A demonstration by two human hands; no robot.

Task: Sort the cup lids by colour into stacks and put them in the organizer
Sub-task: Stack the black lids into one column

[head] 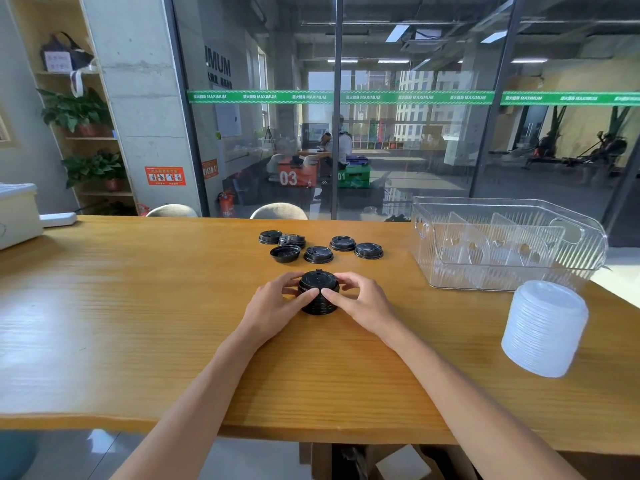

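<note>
So, from largest down: the long wooden table (138,306) carries everything, and beyond my right hand, well apart from it, stands the clear ribbed plastic organizer with upright dividers (429,258), which I judge holds no lids yet. Nearer, out to the right of that hand, sits the tall stack of translucent white plastic cup lids (545,327); it looks finished but not yet in the organizer.

Between my two hands is the stack of black plastic cup lids (318,292), resting on the table. My left hand (273,306) grips its left side, fingers and thumb curled round it; my right hand (363,299) grips the right side the same way. I read this as squaring the stack up.

Just beyond my fingertips, near but not touching, lie the loose black lids (318,254): about six spots, one apparently a small pile, one upside down. Those are left to gather, then both stacks go in.
</note>
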